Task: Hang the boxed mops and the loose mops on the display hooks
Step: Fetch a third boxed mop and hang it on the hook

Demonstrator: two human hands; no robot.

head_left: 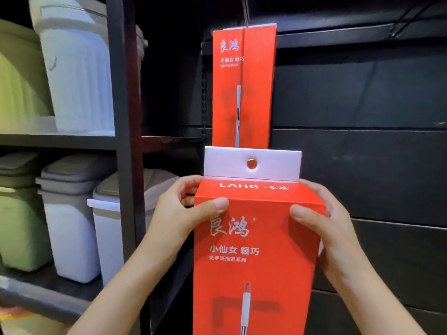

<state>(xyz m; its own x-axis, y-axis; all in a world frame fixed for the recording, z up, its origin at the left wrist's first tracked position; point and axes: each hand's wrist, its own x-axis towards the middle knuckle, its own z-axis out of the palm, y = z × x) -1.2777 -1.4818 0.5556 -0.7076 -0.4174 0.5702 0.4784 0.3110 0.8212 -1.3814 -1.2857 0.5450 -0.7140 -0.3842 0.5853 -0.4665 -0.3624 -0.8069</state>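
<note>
Two hands — left hand [180,209], right hand [321,223] — grip pinching a boxed mop [256,250]; next, its eyelet [251,164] must meet a hook.

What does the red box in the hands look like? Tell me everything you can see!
The held red box is tall, narrow and looks like cardboard. It stands upright, and its bottom runs out of the picture. A white flap with a metal-ringed hole sticks up from its top. Pale writing and a picture of a mop handle are printed on the front. The left hand and right hand grip its upper sides, thumbs on the front. It sits below and in front of another red box that already hangs.
</note>
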